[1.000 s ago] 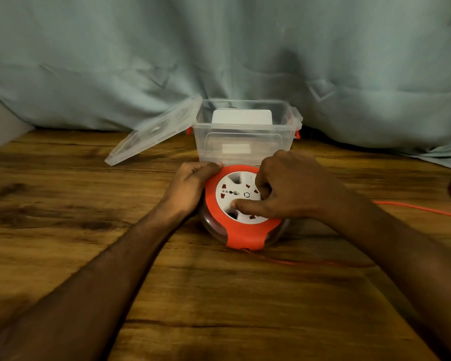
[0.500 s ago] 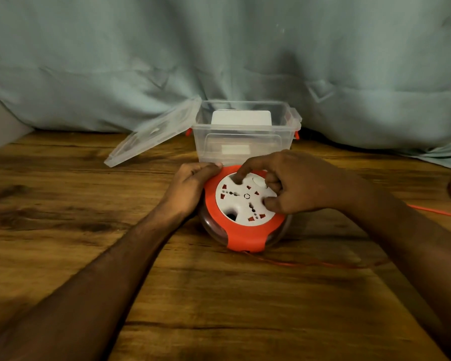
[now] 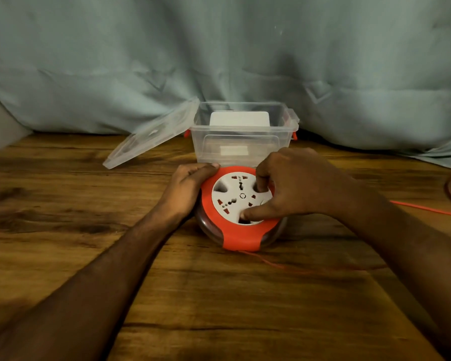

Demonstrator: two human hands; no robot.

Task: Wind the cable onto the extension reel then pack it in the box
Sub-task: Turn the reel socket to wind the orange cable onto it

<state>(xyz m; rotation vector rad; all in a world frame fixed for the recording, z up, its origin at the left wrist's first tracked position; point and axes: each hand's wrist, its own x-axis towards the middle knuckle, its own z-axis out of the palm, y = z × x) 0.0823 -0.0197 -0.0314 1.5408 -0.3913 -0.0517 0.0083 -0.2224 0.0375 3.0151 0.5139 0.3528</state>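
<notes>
While the reel [image 3: 241, 208] lies flat on the desk [image 3: 63, 204], just in front of the clear box [image 3: 241, 136], the left hand [image 3: 186, 188] curls around its orange rim and holds it. The right hand [image 3: 294, 188] rests on the white middle part, with a finger and the thumb poked into two of the round holes, gripping it to turn it.

A lot of orange cable [image 3: 427, 209] is not wound up yet. It comes out from under the reel, runs across the desk to the right and loops near the edge of the view. If the right hand turns too fast, the cable could twist, bunch up, or jam at the slot. If the left hand lets go, the whole reel could spin or slide and bump the box. A finger could also slip out of its hole. The loose cable could snag on the edge of the desk.

Counting: one reel, one cable, one box, one lid [image 3: 151, 138] leaning open on the box's left side, two hands. There are three round holes in the white part. One white thing sits inside the box; what it is cannot be told.
</notes>
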